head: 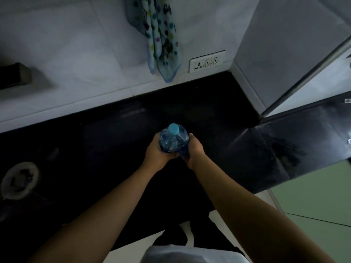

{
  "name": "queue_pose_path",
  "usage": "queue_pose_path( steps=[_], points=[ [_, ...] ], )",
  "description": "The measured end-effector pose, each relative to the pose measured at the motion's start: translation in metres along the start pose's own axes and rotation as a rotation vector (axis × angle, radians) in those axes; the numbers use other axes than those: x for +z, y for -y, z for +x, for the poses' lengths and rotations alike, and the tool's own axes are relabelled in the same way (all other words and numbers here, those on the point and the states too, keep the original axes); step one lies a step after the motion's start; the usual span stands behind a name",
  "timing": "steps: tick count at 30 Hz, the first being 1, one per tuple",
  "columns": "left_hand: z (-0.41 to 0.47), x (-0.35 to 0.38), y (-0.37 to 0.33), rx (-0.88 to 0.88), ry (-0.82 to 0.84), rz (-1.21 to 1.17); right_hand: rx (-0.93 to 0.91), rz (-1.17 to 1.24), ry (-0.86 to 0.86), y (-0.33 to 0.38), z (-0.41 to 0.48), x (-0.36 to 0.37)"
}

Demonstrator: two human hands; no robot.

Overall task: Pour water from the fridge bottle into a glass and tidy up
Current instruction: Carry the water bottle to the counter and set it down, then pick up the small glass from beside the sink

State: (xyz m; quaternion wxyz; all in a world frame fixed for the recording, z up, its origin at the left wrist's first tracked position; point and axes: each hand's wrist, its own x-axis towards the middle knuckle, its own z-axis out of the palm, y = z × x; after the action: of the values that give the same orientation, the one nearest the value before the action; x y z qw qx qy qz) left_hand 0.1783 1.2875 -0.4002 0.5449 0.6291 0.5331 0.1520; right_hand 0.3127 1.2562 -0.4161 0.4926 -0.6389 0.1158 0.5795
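Bottle, no readable label, both hands gripping, blue cap

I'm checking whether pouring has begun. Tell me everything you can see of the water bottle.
The bottle is clear blue-tinted plastic with a light blue cap on, so nothing is being poured. It stands roughly upright over the dark counter, seen from above. The left hand and right hand clasp its body from either side. Whether its base rests on the counter is hidden, and its water level is unclear.
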Motion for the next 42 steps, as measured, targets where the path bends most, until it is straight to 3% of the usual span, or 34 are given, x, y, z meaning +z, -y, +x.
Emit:
queue_pose_path(
  steps=[9,14,17,21,24,31,42],
  points=[
    [-0.022,-0.010,-0.033,0.032,0.047,0.159,0.047,-0.161,0.016,0.005,-0.037,-0.014],
    [-0.042,-0.026,-0.042,-0.043,0.058,0.321,-0.054,-0.325,0.035,0.008,-0.069,-0.022],
    [-0.056,-0.031,-0.049,-0.022,0.055,0.525,-0.301,-0.679,0.027,0.008,-0.087,-0.028],
    [-0.080,-0.026,-0.061,0.071,0.050,0.839,-0.707,-1.523,-0.128,0.005,-0.114,-0.043],
    [-0.097,-0.013,-0.070,0.115,0.044,1.009,-0.801,-1.801,-0.193,0.005,-0.134,-0.061],
    [-0.144,0.052,-0.102,0.245,0.058,1.176,-0.840,-1.868,-0.261,0.006,-0.176,-0.148],
    [-0.235,0.253,-0.166,0.511,0.203,1.194,-0.789,-1.632,-0.486,0.010,-0.256,-0.400]
  ],
)
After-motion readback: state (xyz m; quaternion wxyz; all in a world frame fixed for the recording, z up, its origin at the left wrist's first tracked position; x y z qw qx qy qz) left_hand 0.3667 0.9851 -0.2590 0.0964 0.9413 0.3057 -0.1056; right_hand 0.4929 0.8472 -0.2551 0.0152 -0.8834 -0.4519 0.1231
